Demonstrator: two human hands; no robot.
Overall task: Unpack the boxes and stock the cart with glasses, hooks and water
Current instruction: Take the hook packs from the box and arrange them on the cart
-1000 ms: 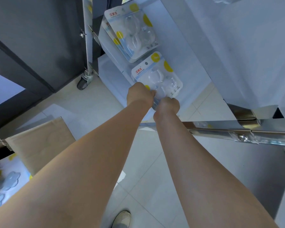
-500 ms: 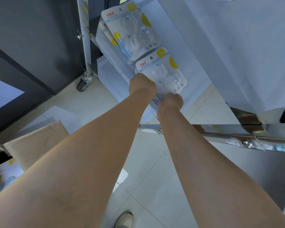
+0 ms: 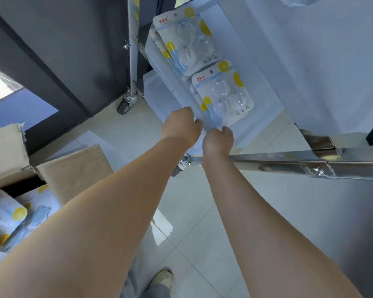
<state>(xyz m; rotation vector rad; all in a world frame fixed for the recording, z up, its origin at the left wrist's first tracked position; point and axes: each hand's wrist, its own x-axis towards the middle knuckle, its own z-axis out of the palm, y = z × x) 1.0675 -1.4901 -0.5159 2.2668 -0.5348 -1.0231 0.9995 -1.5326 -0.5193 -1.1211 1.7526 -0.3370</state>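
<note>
the hook pack (image 3: pixel 222 97) lies flat on the cart shelf (image 3: pixel 263 67), its near edge pinched by the curled left hand (image 3: pixel 181 126) and right hand (image 3: pixel 218 139); light, stiff card with slick blister, best held by its edges.

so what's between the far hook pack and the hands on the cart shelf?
Head view: a nearer hook pack lies between the far hook pack and both hands, left and right, at its near edge.

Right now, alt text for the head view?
Both hands, left hand and right hand, reach to the near edge of a hook pack lying on a cart shelf, with a second hook pack beyond it. An open cardboard box of more packs sits lower left.
</note>
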